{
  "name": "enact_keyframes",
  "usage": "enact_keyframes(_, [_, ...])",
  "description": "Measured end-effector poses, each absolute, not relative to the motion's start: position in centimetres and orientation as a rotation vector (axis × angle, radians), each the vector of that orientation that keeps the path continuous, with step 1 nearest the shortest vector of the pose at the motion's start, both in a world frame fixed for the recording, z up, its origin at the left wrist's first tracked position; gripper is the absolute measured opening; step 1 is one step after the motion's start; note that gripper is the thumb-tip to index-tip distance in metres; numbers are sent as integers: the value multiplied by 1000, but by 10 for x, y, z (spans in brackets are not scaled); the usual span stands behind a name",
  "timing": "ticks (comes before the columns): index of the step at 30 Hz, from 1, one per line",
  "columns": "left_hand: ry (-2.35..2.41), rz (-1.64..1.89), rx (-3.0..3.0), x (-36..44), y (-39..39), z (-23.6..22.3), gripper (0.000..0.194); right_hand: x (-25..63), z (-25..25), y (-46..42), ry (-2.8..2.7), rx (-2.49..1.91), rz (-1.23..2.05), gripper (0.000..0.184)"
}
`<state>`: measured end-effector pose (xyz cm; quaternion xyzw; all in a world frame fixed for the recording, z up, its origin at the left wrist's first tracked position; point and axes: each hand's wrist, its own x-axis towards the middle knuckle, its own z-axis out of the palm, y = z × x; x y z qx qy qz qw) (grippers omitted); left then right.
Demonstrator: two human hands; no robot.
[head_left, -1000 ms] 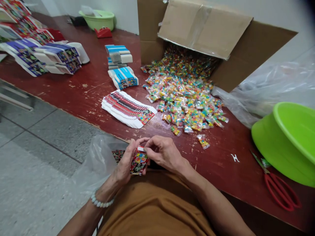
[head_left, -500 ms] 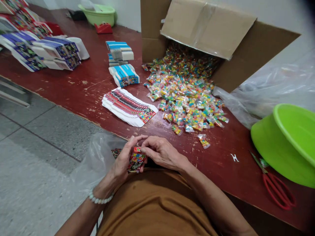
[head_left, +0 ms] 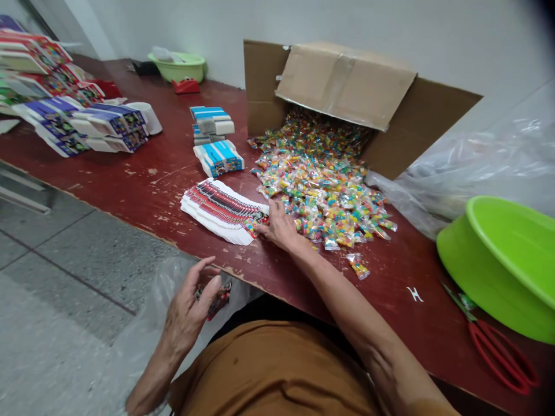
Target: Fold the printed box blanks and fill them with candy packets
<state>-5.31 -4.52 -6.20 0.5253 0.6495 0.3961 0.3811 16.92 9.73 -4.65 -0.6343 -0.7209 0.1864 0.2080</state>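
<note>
My right hand (head_left: 282,226) is at the near end of a fanned stack of flat, printed cardboard cartons (head_left: 221,211), its thumb and fingers on the end of the top carton. My left hand (head_left: 191,303) hangs off the table's front edge, fingers apart and nothing in it. Below and beside it, a clear plastic bag (head_left: 167,283) holds small red and black printed packs (head_left: 220,300), partly hidden by the hand. Right of the stack lies a heap of small clear candy packets (head_left: 321,185), with one packet (head_left: 358,266) apart at the front.
A cardboard box (head_left: 342,81) lies tipped behind the candy heap. Blue carton stacks (head_left: 219,159) stand left of it, purple ones (head_left: 113,127) farther left. A green basin (head_left: 459,248) and red-handled scissors (head_left: 498,352) are at right. At the back, a tape dispenser (head_left: 185,86) sits by a basin.
The small printed pack has left my hands. My right hand has moved forward to the carton stack; my left hand has moved left and opened over the bag. The view has tilted up slightly.
</note>
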Motion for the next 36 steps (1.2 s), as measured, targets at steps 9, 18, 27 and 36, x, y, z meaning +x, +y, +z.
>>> enact_keyframes(9, [1551,1189,1281,-32,-25,-45,46,172,-50,110,-1616,-1750,711,42])
enact_keyframes(18, [1026,913,1019,-26,-9,-20,48,204,-7,46,-1417,-908,1581,31])
enact_keyframes(27, [658,617,771,14,-36,-21,43,200,-7,14,-1397,-761,1751,40])
enact_keyframes(36, [897,832,796,25,-31,-22,34,187,-17,-15,-1047,-777,1932,39])
